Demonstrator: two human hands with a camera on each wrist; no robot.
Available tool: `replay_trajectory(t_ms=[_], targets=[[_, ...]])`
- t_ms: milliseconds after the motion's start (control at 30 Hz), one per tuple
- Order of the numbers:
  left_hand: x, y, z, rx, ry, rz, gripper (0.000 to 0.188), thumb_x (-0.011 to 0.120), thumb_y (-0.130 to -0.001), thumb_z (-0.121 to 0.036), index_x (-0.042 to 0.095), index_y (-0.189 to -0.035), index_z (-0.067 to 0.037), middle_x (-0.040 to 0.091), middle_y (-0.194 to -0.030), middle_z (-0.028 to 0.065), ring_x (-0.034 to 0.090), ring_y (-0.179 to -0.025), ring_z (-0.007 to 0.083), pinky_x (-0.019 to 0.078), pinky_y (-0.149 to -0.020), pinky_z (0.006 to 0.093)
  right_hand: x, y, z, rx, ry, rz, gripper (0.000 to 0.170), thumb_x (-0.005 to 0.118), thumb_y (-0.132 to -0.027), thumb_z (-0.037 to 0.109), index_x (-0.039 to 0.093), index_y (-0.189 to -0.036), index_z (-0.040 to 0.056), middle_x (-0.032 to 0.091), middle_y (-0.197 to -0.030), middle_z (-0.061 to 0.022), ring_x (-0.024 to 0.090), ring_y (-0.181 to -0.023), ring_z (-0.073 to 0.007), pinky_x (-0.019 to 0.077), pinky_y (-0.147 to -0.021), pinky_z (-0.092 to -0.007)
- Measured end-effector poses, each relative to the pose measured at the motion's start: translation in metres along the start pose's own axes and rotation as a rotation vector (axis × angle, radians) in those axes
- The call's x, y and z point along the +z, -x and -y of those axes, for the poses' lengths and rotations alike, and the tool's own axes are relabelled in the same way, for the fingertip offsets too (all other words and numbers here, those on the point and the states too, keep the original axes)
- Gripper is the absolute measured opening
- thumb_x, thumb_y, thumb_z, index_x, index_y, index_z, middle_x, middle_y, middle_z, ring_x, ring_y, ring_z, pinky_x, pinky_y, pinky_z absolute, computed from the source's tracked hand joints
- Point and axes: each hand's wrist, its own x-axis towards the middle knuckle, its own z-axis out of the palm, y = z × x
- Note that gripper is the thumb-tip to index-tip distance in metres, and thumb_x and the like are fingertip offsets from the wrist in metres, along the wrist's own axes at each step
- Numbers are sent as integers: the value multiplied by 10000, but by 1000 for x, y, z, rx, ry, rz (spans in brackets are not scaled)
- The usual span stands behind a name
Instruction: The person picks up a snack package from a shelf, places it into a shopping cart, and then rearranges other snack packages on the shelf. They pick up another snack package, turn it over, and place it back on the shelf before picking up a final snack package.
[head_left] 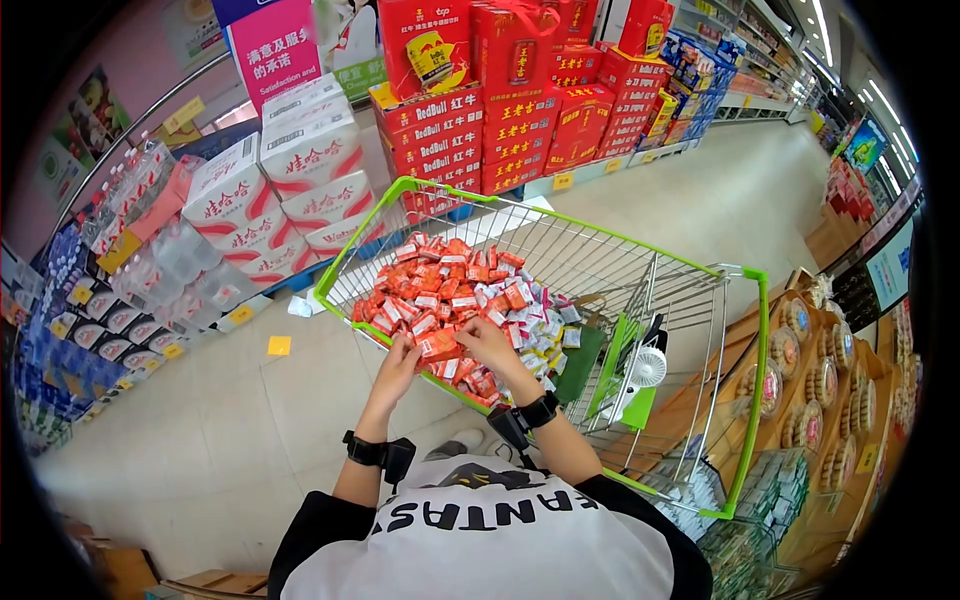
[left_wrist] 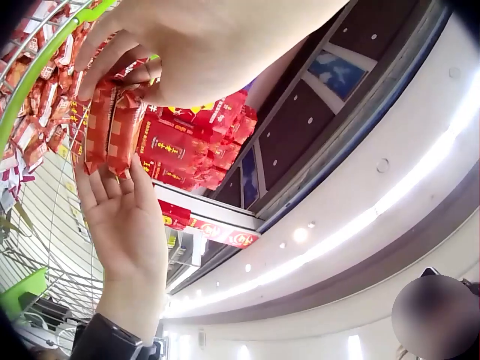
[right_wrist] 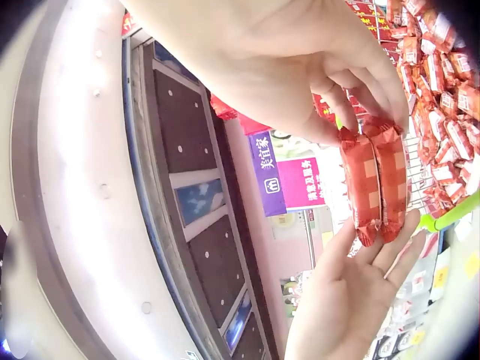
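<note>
Two small red wrapped snack packets (left_wrist: 125, 135) lie side by side between my hands, over the near rim of the shopping cart (head_left: 330, 310). My left hand (head_left: 398, 368) pinches one end of the packets. At their other end, my right hand (head_left: 488, 345) grips them with thumb and fingers. Checkered patches and crimped ends show on the red packets (right_wrist: 375, 184) in the right wrist view. Below the hands, a large heap of similar red packets (head_left: 440, 280) fills the cart's left part. White and yellow packets (head_left: 545, 325) lie beside them.
A white handheld fan (head_left: 648, 367) is at the cart's child-seat section, near a green panel (head_left: 582, 365). Red drink cartons (head_left: 430, 135) and white boxes (head_left: 310, 150) are stacked beyond the cart. Wooden shelves (head_left: 850, 400) with round tubs stand at the right.
</note>
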Motion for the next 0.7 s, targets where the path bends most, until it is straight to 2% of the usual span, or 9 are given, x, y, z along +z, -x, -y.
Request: replay_trajectory(t_ms=[100,200,267,300,367,400,467,600,700], targets=[[-13,-28,25,167,-228,-11,133,464,-835,-158,393,-821,-47,435,-734,36,461,-671,110,411,-533,245,2,-12,-2,13,-62,-8,168,582,-773,183,500,-745,39,487,-632,-4,477,-547,-72,400,-478,-206],[-8,-40,-24,122,-176,-59,123,453,-841,-158,413,-863,-43,454,-769,43,470,-709,108,426,-575,245,2,-48,-3,-103,-66,-96,212,594,-746,206,524,-718,8,531,-641,-30,498,-573,-115,404,-522,-251],[-11,-58,-38,111,-157,-65,137,450,-842,-159,424,-902,-39,472,-807,53,480,-726,112,440,-597,250,2,-68,17,-194,-137,-86,231,546,-792,216,546,-861,-4,570,-793,-72,536,-739,-141,420,-643,-250],[-7,-66,-45,194,-32,-102,222,447,-842,-200,401,-997,-49,484,-883,73,504,-773,134,435,-625,248,2,-71,31,-196,-138,-86,231,546,-792,216,546,-861,-4,570,-793,-72,536,-739,-141,420,-643,-250],[-4,-74,-52,281,92,-139,317,445,-842,-242,378,-1093,-60,496,-959,93,528,-821,156,430,-654,246,4,-67,58,-259,-373,-62,330,490,-832,234,502,-1069,4,534,-1044,-111,485,-985,-162,379,-803,-257],[-3,-76,-53,244,63,-194,389,446,-835,-252,326,-1155,-66,482,-1009,110,525,-843,169,430,-670,263,4,-67,58,-261,-373,-62,330,490,-832,234,502,-1069,4,534,-1044,-111,485,-985,-162,379,-803,-257],[-6,-78,-48,210,34,-247,466,448,-827,-262,274,-1216,-72,468,-1058,127,522,-866,181,429,-687,280,4,-65,54,-256,-313,-67,425,448,-853,268,407,-1205,34,427,-1215,-114,380,-1130,-171,320,-892,-268],[-10,-65,-25,65,-30,-234,488,441,-806,-249,252,-1218,-69,455,-1078,131,531,-873,204,444,-656,321,-5,-48,32,-38,-239,5,454,447,-847,311,380,-1234,83,411,-1226,-89,370,-1147,-175,373,-834,-289],[-21,-52,-10,-19,31,-185,437,439,-806,-248,299,-1180,-70,485,-1035,112,553,-819,194,447,-640,303,-6,-41,19,50,-310,18,441,445,-844,316,405,-1213,78,433,-1203,-77,483,-1013,-189,404,-781,-290]])
